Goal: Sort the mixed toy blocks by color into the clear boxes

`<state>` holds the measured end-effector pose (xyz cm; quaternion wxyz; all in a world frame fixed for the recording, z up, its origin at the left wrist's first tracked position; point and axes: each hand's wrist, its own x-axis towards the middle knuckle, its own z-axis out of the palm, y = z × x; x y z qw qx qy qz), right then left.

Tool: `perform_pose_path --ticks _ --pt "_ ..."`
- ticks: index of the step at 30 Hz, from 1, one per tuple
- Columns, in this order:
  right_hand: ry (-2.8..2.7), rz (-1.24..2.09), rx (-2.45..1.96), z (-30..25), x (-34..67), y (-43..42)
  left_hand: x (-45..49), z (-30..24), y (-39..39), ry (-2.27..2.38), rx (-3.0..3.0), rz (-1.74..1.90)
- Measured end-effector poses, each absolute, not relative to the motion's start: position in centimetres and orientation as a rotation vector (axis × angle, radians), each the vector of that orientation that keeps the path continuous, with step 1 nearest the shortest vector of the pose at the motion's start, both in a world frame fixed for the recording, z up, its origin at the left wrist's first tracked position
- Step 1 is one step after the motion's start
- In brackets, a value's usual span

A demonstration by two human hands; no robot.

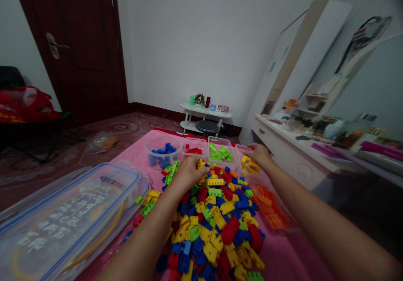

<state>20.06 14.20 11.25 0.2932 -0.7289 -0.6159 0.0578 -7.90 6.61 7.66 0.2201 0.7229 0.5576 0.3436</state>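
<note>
A heap of toy building blocks in yellow, blue, red and green spreads over the pink tabletop. My left hand reaches to its far edge, thumb and fingers closed around a yellow building block that is partly hidden. Over the clear container with yellow blocks at the right, my right hand has its fingers apart, and I see nothing in them. Along the far side stand a round tub of blue blocks, a box of red blocks and a box of green blocks.
Orange blocks lie in a clear container at the right edge. A large clear box with a blue-rimmed lid takes up the left side. Beyond are a low white table, a dark stool and a cluttered white dresser.
</note>
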Motion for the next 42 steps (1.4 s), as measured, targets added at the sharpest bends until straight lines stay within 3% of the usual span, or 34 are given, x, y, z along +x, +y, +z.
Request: perform_pose_path --ticks 8,12,16,23,30,36,42 --pt "-2.176 0.235 -1.893 10.7 13.4 7.9 -8.3 8.4 6.5 1.65 2.083 0.807" --pt "-2.377 0.18 -2.071 10.1 12.1 4.7 -9.1 8.6 6.2 1.677 2.226 0.51" --pt "-2.469 0.259 -1.886 8.9 11.9 3.5 -9.8 8.9 5.8 1.648 2.327 0.255" --pt "-2.557 0.363 -1.771 8.5 12.5 2.8 -9.2 9.5 5.0 1.517 2.467 0.431" --pt "-2.558 0.35 -1.816 8.7 12.7 2.6 -7.8 10.2 3.7 1.534 2.48 0.112" --pt "-2.515 0.214 -1.837 8.7 12.0 1.9 -6.5 9.9 3.0 1.634 2.512 0.071" --pt "-2.308 0.428 -1.702 8.7 13.7 2.7 -5.8 9.2 2.8 1.673 2.52 0.128"
